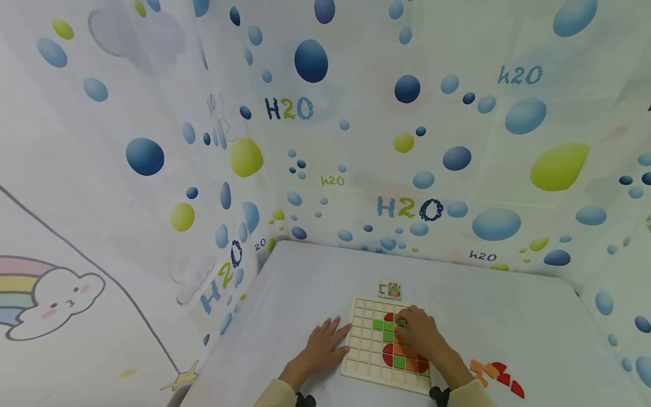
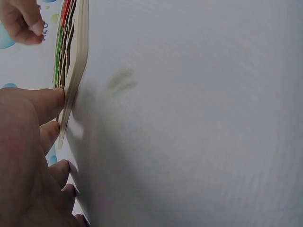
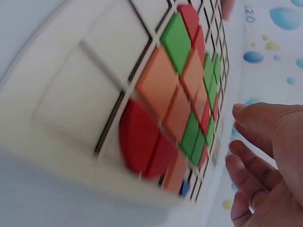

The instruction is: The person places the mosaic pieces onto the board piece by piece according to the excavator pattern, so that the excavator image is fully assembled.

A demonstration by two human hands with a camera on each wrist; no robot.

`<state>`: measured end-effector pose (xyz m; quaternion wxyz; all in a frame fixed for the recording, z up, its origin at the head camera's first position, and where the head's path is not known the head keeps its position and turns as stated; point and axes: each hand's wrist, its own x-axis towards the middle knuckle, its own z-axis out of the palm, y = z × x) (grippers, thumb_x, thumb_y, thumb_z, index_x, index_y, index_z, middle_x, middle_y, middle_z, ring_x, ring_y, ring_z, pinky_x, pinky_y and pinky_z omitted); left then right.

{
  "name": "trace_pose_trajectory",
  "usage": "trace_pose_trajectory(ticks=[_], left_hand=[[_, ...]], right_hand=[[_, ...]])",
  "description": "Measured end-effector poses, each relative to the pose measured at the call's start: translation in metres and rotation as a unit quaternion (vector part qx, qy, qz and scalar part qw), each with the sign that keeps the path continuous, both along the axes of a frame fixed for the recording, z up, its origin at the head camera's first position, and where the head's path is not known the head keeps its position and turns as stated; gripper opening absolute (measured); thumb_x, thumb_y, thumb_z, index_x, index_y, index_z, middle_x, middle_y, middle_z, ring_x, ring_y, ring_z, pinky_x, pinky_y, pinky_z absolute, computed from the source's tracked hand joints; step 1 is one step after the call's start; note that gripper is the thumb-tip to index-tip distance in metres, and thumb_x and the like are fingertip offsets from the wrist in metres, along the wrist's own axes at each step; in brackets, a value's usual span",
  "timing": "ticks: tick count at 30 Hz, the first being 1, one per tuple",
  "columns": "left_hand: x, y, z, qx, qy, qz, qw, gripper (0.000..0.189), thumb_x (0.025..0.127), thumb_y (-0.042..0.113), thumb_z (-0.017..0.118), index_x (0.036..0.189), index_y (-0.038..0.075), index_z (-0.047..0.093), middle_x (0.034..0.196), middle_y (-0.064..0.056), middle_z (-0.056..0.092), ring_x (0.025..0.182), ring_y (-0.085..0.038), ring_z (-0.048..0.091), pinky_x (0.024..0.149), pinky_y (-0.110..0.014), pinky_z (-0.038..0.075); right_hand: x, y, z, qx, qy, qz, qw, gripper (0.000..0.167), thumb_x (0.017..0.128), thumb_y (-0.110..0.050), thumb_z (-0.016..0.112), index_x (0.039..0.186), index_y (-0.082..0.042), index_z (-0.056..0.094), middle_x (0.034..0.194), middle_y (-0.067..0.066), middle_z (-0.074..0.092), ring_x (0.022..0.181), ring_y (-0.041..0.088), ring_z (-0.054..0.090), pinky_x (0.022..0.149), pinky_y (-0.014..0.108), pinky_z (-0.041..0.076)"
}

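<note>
A pale wooden grid board [image 1: 363,345] lies on the white table, partly filled with colored tiles. My left hand [image 1: 325,345] rests beside it, fingers spread, with thumb and fingertips at its left edge. My right hand [image 1: 421,333] hovers over the upper right of the board with fingers bent and covers some cells. In the right wrist view nothing shows between its thumb and fingers. Green tiles [image 3: 176,43], orange tiles [image 3: 157,79] and rounded red tiles [image 3: 138,137] sit in the cells. A small blue piece [image 3: 184,187] shows near the board's edge.
A small patterned card [image 1: 390,289] lies just behind the board. Loose orange squares [image 1: 490,370] and red quarter-round pieces [image 1: 516,389] lie on the table to the right. A printed curtain [image 1: 356,152] with bubbles and lettering borders the table's back.
</note>
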<state>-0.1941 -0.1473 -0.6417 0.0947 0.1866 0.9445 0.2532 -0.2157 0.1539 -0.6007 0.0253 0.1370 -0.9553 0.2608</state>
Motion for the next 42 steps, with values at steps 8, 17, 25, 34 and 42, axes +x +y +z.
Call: trace_pose_trajectory(ticks=[8, 17, 25, 34, 42], left_hand=[[0.001, 0.0, 0.001, 0.005, 0.01, -0.001, 0.9999, 0.057, 0.108, 0.044, 0.055, 0.162, 0.027, 0.045, 0.172, -0.015, 0.032, 0.159, -0.044, 0.026, 0.125, -0.07, 0.021], [0.003, 0.0, 0.006, 0.011, 0.006, -0.008, 0.9999, 0.058, 0.108, 0.044, 0.055, 0.161, 0.025, 0.045, 0.171, -0.018, 0.033, 0.157, -0.047, 0.026, 0.123, -0.072, 0.02], [0.002, 0.001, 0.007, 0.01, 0.005, -0.009, 0.9999, 0.057, 0.108, 0.04, 0.057, 0.16, 0.022, 0.047, 0.17, -0.018, 0.034, 0.157, -0.047, 0.027, 0.123, -0.072, 0.021], [0.0, 0.0, 0.0, 0.01, 0.014, -0.012, 0.9998, 0.057, 0.109, 0.044, 0.053, 0.161, 0.025, 0.045, 0.171, -0.018, 0.033, 0.157, -0.048, 0.027, 0.122, -0.073, 0.021], [0.001, 0.0, -0.001, 0.004, 0.008, 0.0, 1.0, 0.057, 0.108, 0.043, 0.054, 0.162, 0.026, 0.045, 0.171, -0.016, 0.033, 0.158, -0.045, 0.026, 0.124, -0.071, 0.02]], right_hand=[[0.017, 0.071, 0.007, 0.052, -0.036, -0.061, 0.9961, 0.023, 0.093, -0.02, 0.081, 0.111, -0.008, 0.072, 0.112, 0.014, 0.068, 0.101, 0.034, 0.068, 0.081, 0.06, 0.055], [0.046, 0.143, 0.018, 0.081, -0.148, -0.114, 0.9791, 0.045, 0.09, -0.039, 0.083, 0.114, -0.003, 0.067, 0.106, 0.016, 0.065, 0.091, 0.032, 0.065, 0.075, 0.059, 0.049], [0.056, 0.157, 0.005, 0.057, -0.178, -0.105, 0.9769, 0.015, 0.094, -0.018, 0.077, 0.1, -0.007, 0.069, 0.093, 0.003, 0.064, 0.084, 0.022, 0.062, 0.074, 0.055, 0.041], [0.06, 0.155, -0.001, 0.039, -0.186, -0.105, 0.9762, 0.026, 0.089, -0.026, 0.082, 0.099, -0.01, 0.066, 0.093, 0.0, 0.066, 0.086, 0.02, 0.063, 0.076, 0.057, 0.041], [0.06, 0.145, -0.006, 0.041, -0.141, -0.098, 0.9844, 0.022, 0.094, -0.022, 0.079, 0.102, -0.005, 0.068, 0.092, 0.004, 0.061, 0.083, 0.021, 0.061, 0.071, 0.051, 0.044]])
